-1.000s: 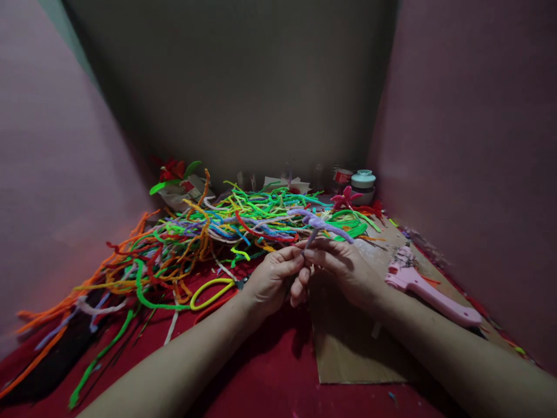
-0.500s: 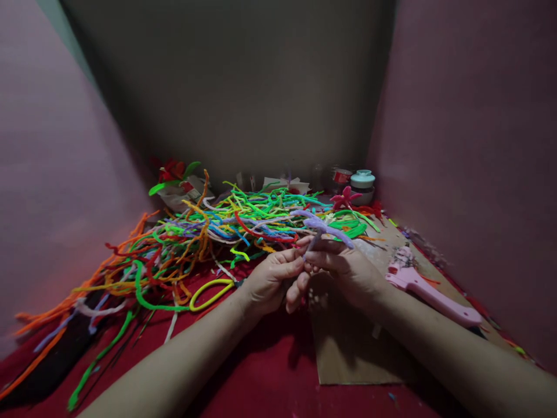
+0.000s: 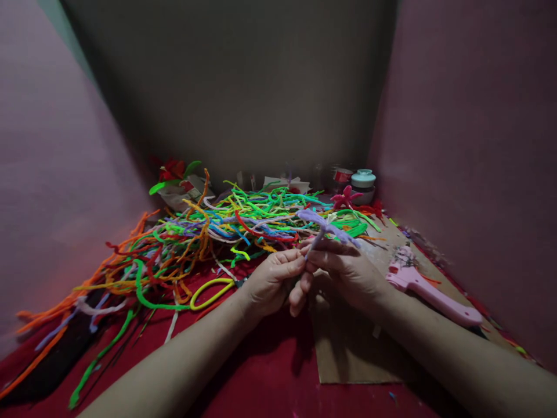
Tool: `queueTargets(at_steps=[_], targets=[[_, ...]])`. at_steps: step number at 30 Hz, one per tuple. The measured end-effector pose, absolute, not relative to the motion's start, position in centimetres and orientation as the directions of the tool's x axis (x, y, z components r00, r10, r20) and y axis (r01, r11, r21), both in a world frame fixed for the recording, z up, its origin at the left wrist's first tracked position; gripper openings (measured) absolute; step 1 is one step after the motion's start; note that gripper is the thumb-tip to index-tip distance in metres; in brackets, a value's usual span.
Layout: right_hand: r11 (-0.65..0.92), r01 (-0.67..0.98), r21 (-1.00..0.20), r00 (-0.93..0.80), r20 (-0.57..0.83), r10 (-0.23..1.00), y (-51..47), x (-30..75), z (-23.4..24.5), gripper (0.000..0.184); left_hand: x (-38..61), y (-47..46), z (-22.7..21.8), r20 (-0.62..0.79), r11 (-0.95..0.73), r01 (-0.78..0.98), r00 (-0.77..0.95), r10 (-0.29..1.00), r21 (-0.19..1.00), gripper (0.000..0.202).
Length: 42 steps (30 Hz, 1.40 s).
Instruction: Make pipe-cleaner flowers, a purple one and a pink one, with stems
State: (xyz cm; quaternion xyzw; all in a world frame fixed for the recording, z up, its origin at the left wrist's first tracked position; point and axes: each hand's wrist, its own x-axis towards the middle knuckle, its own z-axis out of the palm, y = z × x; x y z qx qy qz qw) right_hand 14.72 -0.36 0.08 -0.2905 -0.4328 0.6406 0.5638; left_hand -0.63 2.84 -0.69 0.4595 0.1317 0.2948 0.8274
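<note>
Between my two hands stands a lavender pipe cleaner flower [image 3: 322, 223], its stem running down into my fingertips and its petals spread above them. My left hand [image 3: 278, 276] is closed, thumb and fingers pinching the lower stem. From the other side my right hand [image 3: 343, 270] is closed on the same stem, its fingers just under the petals. The stem's lower end is hidden by my fingers. Just left of my left wrist lie yellow-handled scissors [image 3: 212, 294], their blades mostly covered by the hand.
A heap of coloured pipe cleaners [image 3: 243, 217] spreads over the red cloth [image 3: 261, 371]. To the right, a pink glue gun [image 3: 435, 293] rests near cardboard [image 3: 357, 354]. Behind are a pink flower [image 3: 346, 198], a teal-lidded jar [image 3: 362, 179] and a red-and-green flower [image 3: 172, 171]. Walls enclose both sides.
The lavender flower has turned slightly and shifted a little to the right, showing more of its stem. Both hands keep almost the same place.
</note>
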Motion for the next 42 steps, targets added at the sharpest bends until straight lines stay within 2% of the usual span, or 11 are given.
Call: queueTargets(at_steps=[3,8,14,19,22,27,36,42], targets=[[-0.007,-0.473,-0.881,-0.164,0.080,0.983,-0.1,14.8,-0.1,0.011,-0.6,2.9,-0.6,0.038,0.313,-0.319,0.752,0.659,0.894,0.026],[0.054,-0.434,-0.899,0.026,0.047,0.999,0.5,14.9,-0.6,0.015,-0.3,2.1,0.2,0.029,0.129,-0.226,0.585,0.811,0.966,0.018],[0.051,-0.425,-0.904,-0.030,0.071,0.997,-0.2,14.2,-0.5,0.017,0.4,1.0,0.4,0.116,-0.068,-0.138,0.377,0.919,0.988,0.011],[0.103,-0.445,-0.890,-0.009,0.120,0.993,-0.5,13.8,-0.5,0.012,0.5,0.8,0.3,0.154,-0.135,-0.077,0.342,0.927,0.988,0.011],[0.123,-0.397,-0.910,-0.076,0.166,0.983,-0.6,13.8,-0.4,0.015,0.3,1.0,0.3,0.130,-0.098,-0.109,0.357,0.925,0.989,0.013],[0.111,-0.330,-0.938,-0.197,0.183,0.963,-0.9,13.8,0.2,0.029,0.1,1.4,0.0,0.083,0.010,-0.216,0.416,0.906,0.976,0.017],[0.086,-0.381,-0.921,-0.058,0.117,0.991,-0.6,14.0,-0.1,0.018,0.3,1.6,0.1,-0.003,0.226,-0.354,0.534,0.846,0.908,0.019],[-0.050,-0.486,-0.873,-0.143,0.023,0.989,0.0,14.0,0.0,0.025,-0.3,2.2,0.2,-0.059,0.406,-0.403,0.646,0.761,0.820,0.008]])
